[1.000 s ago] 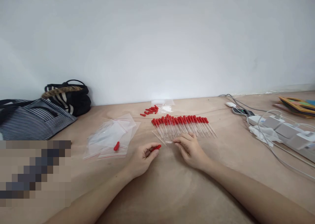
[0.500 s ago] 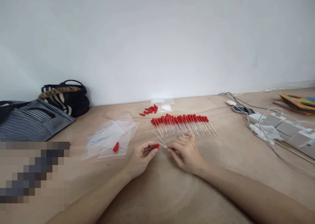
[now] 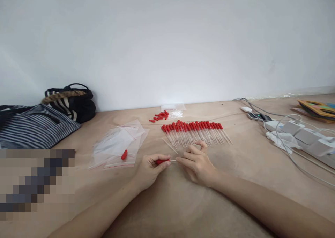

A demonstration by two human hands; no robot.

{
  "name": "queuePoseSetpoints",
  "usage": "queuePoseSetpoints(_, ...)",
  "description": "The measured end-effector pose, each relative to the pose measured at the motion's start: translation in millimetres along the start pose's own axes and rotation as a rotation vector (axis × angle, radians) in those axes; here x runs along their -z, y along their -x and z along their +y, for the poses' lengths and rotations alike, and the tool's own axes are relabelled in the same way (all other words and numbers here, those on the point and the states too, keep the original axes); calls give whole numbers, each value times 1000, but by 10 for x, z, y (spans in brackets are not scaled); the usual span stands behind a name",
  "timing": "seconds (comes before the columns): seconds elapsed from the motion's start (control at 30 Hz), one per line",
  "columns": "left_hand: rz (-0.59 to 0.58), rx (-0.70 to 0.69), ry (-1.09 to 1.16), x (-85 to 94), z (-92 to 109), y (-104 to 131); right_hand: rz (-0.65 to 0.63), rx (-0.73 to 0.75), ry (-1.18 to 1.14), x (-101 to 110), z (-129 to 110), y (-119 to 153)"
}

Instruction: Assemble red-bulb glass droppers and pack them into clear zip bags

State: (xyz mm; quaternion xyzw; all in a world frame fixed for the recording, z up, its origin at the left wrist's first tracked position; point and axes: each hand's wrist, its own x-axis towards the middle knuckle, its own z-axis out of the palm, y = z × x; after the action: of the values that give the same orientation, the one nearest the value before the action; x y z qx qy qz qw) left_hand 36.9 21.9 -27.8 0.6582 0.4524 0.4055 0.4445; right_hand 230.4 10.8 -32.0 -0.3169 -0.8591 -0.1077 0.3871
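Tan table lies beneath. The left hand pinches a bulb, probably soft, light, best held mid-body; just to its right, the right hand pinches a tube, likely stiff, slick, fragile, safest gripped near the bulb.

Red bulbs look rubbery, clear bags glossy plastic.

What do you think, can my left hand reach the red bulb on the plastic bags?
Probably yes: nothing visible stands between the left hand and that red bulb on the plastic bags, though the hand is holding another bulb.
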Motion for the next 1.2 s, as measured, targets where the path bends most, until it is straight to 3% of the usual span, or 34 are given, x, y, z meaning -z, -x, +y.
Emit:
queuePoseSetpoints(0.3, -50, 7, -141, -6, 39, 12, -58, -65, -39, -14, -17, -18)
queuePoseSetpoints(0.53, -63, 35, -36, 24, 45, -21, -124, -167, -29, -9, 6, -29)
queuePoseSetpoints(0.87, 26, 40, -26, -40, 28, -2, -80, -170, -95, -33, -11, -26)
queuePoseSetpoints(1.2, -132, 107, 22, 29, 64, -52, -212, -160, -5, 4, 31, -67)
